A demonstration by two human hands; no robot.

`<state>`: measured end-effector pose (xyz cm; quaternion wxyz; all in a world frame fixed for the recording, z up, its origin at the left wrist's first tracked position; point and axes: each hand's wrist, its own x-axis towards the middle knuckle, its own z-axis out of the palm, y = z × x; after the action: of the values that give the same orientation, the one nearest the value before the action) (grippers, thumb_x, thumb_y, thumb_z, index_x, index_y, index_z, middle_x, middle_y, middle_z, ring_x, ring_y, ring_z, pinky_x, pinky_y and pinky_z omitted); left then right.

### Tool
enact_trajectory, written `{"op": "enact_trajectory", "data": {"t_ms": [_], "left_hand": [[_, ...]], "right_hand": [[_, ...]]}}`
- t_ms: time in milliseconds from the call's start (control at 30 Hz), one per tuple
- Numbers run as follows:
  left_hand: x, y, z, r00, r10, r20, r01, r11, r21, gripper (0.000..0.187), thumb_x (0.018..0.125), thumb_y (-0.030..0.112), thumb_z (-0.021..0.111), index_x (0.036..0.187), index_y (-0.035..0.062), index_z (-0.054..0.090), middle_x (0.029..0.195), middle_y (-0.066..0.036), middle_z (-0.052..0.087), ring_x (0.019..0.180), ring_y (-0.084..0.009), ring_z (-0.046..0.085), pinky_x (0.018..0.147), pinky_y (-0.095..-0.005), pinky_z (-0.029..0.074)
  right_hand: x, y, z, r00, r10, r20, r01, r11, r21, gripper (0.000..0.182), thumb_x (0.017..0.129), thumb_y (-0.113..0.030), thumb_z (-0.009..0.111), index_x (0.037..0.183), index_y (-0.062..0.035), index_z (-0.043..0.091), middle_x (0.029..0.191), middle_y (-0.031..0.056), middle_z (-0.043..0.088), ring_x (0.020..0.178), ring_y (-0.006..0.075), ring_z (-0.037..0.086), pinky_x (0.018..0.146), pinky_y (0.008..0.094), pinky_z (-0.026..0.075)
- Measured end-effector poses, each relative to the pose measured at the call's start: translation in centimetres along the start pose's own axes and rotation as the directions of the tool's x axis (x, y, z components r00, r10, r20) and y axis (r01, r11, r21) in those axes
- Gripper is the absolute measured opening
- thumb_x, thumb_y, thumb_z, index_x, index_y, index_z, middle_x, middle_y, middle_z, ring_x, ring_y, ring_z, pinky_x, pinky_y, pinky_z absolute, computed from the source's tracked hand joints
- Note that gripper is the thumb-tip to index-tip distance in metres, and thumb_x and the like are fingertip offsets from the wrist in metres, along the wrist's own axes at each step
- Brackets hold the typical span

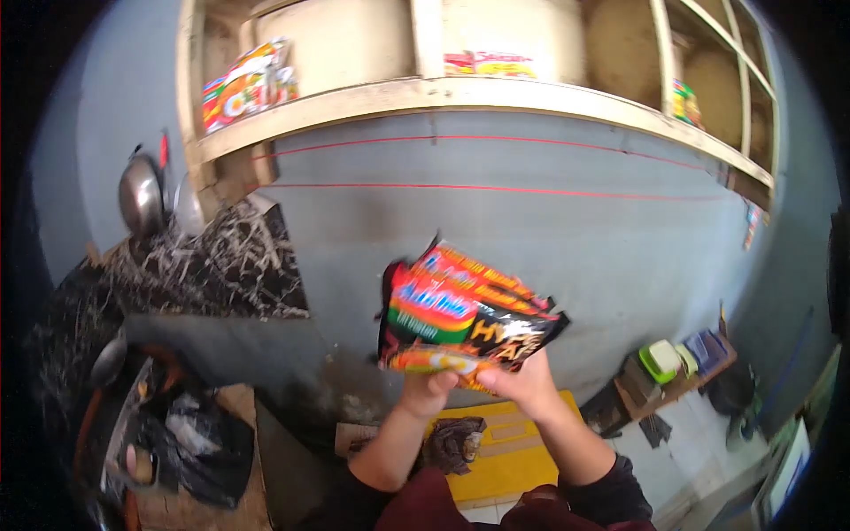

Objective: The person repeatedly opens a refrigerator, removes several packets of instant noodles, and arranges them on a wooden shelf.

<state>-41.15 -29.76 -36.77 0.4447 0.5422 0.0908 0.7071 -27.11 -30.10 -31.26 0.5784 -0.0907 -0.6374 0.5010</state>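
Note:
Several instant noodle packets [443, 310], black with red, green and orange print, are stacked together and held up in front of the grey wall. My left hand [430, 391] grips their lower edge, its thumb on the front packet. Beside it, my right hand [521, 386] grips the lower right part of the same stack, thumb also in front. The fingers behind the packets are hidden.
Above runs a wooden shelf [354, 102] with noodle packets [252, 84] at its left and a red-and-yellow pack [491, 64] mid-shelf. Red strings stretch below. A pan [142, 195] hangs left. A black plastic bag [217, 451] sits lower left; green container [660, 361] lower right.

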Motion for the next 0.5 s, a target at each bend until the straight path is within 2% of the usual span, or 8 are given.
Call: {"op": "enact_trajectory", "data": {"t_ms": [100, 200, 233, 300, 333, 400, 467, 500], "left_hand": [[6.6, 5.8, 1.6, 0.987, 0.146, -0.066, -0.122, 0.952, 0.282, 0.05, 0.068, 0.03, 0.069, 0.106, 0.0045, 0.049, 0.099, -0.005, 0.056, 0.092, -0.0156, 0.053, 0.081, -0.031, 0.043], [14.5, 12.3, 2.9, 0.94, 0.341, 0.02, -0.317, 0.85, 0.42, 0.051, 0.076, 0.021, 0.063, 0.117, 0.0054, 0.038, 0.107, -0.006, 0.052, 0.099, -0.015, 0.05, 0.084, -0.0301, 0.041], [16.6, 13.9, 3.7, 0.909, 0.417, 0.002, -0.388, 0.843, 0.373, 0.054, 0.075, 0.023, 0.064, 0.117, 0.0057, 0.035, 0.107, -0.006, 0.052, 0.097, -0.0154, 0.05, 0.083, -0.0316, 0.041], [20.5, 17.2, 3.4, 0.861, 0.501, -0.083, -0.391, 0.758, 0.523, 0.078, 0.071, 0.027, 0.069, 0.128, 0.0029, 0.021, 0.115, -0.011, 0.045, 0.096, -0.02, 0.05, 0.081, -0.0336, 0.042], [22.8, 18.5, 2.8, 0.785, 0.617, -0.05, -0.46, 0.636, 0.619, 0.086, 0.071, 0.027, 0.068, 0.131, 0.0022, 0.013, 0.118, -0.014, 0.043, 0.098, -0.0232, 0.049, 0.081, -0.0341, 0.042], [28.2, 21.0, 0.5, 0.646, 0.745, 0.164, -0.58, 0.341, 0.74, 0.075, 0.072, 0.025, 0.067, 0.128, 0.0003, 0.022, 0.116, -0.015, 0.045, 0.099, -0.0237, 0.05, 0.082, -0.0331, 0.042], [32.2, 22.9, -1.4, 0.766, 0.575, 0.286, -0.581, 0.432, 0.69, 0.06, 0.073, 0.023, 0.065, 0.12, -0.0024, 0.036, 0.11, -0.017, 0.05, 0.098, -0.0225, 0.051, 0.083, -0.0313, 0.041], [35.5, 23.1, -4.3, 0.768, 0.603, 0.217, -0.491, 0.336, 0.804, 0.051, 0.075, 0.022, 0.062, 0.117, 0.0002, 0.042, 0.109, -0.016, 0.052, 0.096, -0.0205, 0.053, 0.083, -0.0305, 0.042]], "right_hand": [[6.1, -3.4, 1.1, 0.991, -0.049, 0.123, 0.051, 0.999, -0.01, 0.068, 0.065, -0.016, 0.074, 0.117, 0.0009, 0.036, 0.108, 0.0092, 0.051, 0.095, 0.0159, 0.051, 0.08, 0.0305, 0.044], [13.9, -6.5, 3.4, 0.931, -0.328, 0.16, 0.332, 0.943, 0.002, 0.056, 0.066, -0.014, 0.073, 0.109, 0.0015, 0.04, 0.097, 0.0093, 0.055, 0.084, 0.014, 0.055, 0.07, 0.0266, 0.047], [16.8, -7.0, 4.1, 0.905, -0.399, 0.145, 0.404, 0.915, -0.002, 0.058, 0.065, -0.016, 0.074, 0.107, 0.0039, 0.039, 0.096, 0.0112, 0.056, 0.084, 0.0149, 0.055, 0.071, 0.0273, 0.047], [22.8, -8.0, 5.2, 0.844, -0.527, 0.1, 0.536, 0.835, -0.12, 0.067, 0.061, -0.023, 0.074, 0.105, 0.0089, 0.036, 0.095, 0.0161, 0.056, 0.085, 0.0183, 0.056, 0.072, 0.0285, 0.047], [25.4, -8.7, 5.9, 0.853, -0.516, 0.083, 0.519, 0.817, -0.25, 0.073, 0.058, -0.03, 0.074, 0.105, 0.0108, 0.034, 0.095, 0.0189, 0.056, 0.086, 0.0209, 0.056, 0.073, 0.0289, 0.046], [29.9, -10.2, 7.3, 0.883, -0.469, 0.027, 0.415, 0.752, -0.512, 0.086, 0.053, -0.042, 0.073, 0.105, 0.0131, 0.033, 0.096, 0.0232, 0.056, 0.088, 0.0262, 0.057, 0.075, 0.03, 0.046], [33.5, -11.5, 9.2, 0.927, -0.373, -0.035, 0.245, 0.675, -0.696, 0.092, 0.05, -0.047, 0.073, 0.107, 0.0136, 0.032, 0.096, 0.0238, 0.056, 0.089, 0.0285, 0.058, 0.075, 0.0305, 0.047], [35.1, -11.7, 10.3, 0.948, -0.312, -0.067, 0.158, 0.64, -0.752, 0.093, 0.05, -0.047, 0.073, 0.108, 0.0137, 0.032, 0.096, 0.0229, 0.057, 0.089, 0.0283, 0.058, 0.075, 0.0305, 0.047]]}}
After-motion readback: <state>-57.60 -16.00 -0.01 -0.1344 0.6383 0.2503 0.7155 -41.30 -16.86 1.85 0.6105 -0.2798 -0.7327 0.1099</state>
